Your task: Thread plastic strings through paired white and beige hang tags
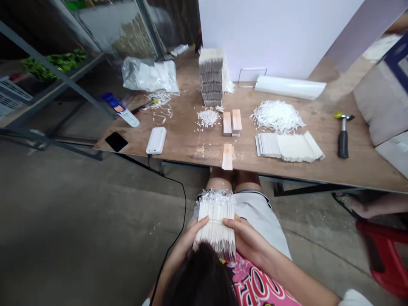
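A thick bundle of white paper tags (215, 231) rests over my lap, with a pale band across its middle and white strings bunched at its far end. My left hand (191, 233) grips its left side, thumb on top by the band. On the opposite side, my right hand (244, 236) holds the bundle the same way. Beyond it, a small pile of orange-and-white cards (227, 157) lies at the table's front edge. Two more stacks of such cards (236, 121) stand behind that. Dark hair hides part of the bundle's near end.
The wooden table (185, 146) also bears a tall tag stack (211, 76), white string loops (277, 115), small white bits (208, 117), a fanned row of white cards (288, 146), a hammer (343, 138) and a power bank (156, 140). Its black cable (185, 195) hangs to my left. A red stool (382, 255) stands right.
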Demonstrator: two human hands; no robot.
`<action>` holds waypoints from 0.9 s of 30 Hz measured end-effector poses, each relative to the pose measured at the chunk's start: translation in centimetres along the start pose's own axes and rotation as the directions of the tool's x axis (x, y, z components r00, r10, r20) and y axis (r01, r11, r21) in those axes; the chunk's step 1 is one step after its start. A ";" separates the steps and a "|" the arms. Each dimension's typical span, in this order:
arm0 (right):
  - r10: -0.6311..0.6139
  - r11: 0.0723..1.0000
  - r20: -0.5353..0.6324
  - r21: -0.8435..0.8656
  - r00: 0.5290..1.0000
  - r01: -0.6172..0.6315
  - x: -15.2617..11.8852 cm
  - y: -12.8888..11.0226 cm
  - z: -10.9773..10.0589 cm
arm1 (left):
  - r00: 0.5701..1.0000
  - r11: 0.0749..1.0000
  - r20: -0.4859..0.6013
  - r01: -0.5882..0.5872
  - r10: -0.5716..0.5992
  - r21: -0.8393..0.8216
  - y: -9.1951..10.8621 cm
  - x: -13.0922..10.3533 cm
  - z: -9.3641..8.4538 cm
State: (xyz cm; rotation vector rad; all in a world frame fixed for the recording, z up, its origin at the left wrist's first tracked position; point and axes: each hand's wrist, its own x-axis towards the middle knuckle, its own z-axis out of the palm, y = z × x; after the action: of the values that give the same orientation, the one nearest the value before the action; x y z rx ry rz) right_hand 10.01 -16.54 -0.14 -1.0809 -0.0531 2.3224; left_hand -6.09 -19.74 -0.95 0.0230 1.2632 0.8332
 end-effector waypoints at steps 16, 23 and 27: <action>0.085 0.968 0.229 -0.250 0.970 -0.026 -5.7 -4.7 4.1 | 0.947 0.995 0.318 0.000 -0.031 0.096 5.1 -5.2 1.3; 0.064 0.901 0.321 -0.425 0.945 0.083 -7.5 -14.8 11.7 | 0.918 0.981 0.376 -0.173 0.128 0.089 15.1 -7.8 7.4; -0.139 0.793 0.289 -0.541 0.947 0.282 -5.7 -24.5 19.8 | 0.869 0.900 0.331 -0.423 0.369 0.106 26.6 -7.5 13.3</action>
State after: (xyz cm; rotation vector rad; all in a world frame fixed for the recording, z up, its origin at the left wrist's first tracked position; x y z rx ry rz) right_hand 10.50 4.91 23.59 -0.9883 -0.9846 2.2584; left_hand -9.65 0.61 21.79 0.5540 1.0466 1.0240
